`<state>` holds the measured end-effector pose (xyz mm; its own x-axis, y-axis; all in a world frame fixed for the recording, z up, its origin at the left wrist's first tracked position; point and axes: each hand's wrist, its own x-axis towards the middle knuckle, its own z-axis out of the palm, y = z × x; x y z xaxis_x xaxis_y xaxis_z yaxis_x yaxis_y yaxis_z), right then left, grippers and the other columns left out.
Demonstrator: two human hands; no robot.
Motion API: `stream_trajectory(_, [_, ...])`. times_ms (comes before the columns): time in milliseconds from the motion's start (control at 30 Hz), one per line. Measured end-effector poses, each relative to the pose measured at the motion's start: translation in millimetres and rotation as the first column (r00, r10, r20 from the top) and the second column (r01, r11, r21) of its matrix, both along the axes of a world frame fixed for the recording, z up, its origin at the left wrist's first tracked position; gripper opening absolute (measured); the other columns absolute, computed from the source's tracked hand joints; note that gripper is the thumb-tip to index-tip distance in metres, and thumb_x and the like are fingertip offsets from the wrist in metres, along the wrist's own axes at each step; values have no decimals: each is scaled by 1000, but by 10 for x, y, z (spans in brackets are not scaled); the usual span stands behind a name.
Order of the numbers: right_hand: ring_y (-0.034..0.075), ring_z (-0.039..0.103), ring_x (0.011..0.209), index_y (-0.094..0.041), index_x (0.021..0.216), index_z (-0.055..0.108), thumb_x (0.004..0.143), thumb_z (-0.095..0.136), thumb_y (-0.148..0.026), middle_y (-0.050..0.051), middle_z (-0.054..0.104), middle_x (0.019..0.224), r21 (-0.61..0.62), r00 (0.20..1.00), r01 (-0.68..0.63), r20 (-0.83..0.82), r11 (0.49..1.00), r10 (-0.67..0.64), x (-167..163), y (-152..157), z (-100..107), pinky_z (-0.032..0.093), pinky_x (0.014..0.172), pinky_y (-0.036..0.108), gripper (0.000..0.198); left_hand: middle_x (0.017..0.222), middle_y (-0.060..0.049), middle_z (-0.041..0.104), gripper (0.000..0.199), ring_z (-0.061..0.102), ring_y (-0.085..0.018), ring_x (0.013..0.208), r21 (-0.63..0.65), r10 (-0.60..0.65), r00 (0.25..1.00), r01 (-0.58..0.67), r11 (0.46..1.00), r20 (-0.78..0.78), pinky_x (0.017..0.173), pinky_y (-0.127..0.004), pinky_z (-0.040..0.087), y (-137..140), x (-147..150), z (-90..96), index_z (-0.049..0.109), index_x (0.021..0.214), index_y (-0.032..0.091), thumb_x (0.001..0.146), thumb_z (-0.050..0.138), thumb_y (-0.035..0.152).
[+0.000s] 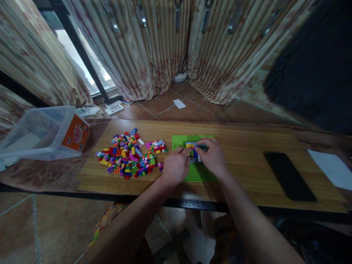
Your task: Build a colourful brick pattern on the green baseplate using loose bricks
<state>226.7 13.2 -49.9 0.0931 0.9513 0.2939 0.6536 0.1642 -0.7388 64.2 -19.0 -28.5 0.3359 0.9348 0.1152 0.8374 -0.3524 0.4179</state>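
Note:
A green studded baseplate (199,176) lies on the wooden board in front of me. On it stands a small structure of toy building bricks (192,147), with yellow, blue and whitish parts visible. My left hand (176,165) reaches in from the left, its fingers closed at the near left side of the bricks. From the right, my right hand (213,157) grips the structure's other side, thumb in front and fingers behind. The fingers cover much of the structure, so single bricks are hard to tell apart.
Left of the baseplate lies a loose heap of coloured bricks (129,156). A clear plastic box (41,134) with an orange label stands at the far left. On the right are a black phone-like slab (290,176) and white paper (331,167). Curtains (154,55) hang behind.

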Motion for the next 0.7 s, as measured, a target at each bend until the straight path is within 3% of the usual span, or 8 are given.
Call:
stream_trajectory(233, [27,55,108,-21,79,66,69,69,-25,10,58,105,14,998,68,-2,998,-68,-73,29,-50,44,99,47,11,108,-7,63,30,62,-22,97,-6,-28,987,28,1000,-156,79,-33,51,-49,47,-26,56,121,20,97,39,22])
stream_trajectory(700, [29,51,116,-22,82,65,66,67,-17,10,57,108,2,996,90,-28,996,-89,-112,43,-98,40,102,49,17,106,-11,62,30,60,-24,102,-65,-95,961,81,995,-261,83,-34,52,-34,124,53,55,120,14,95,38,13])
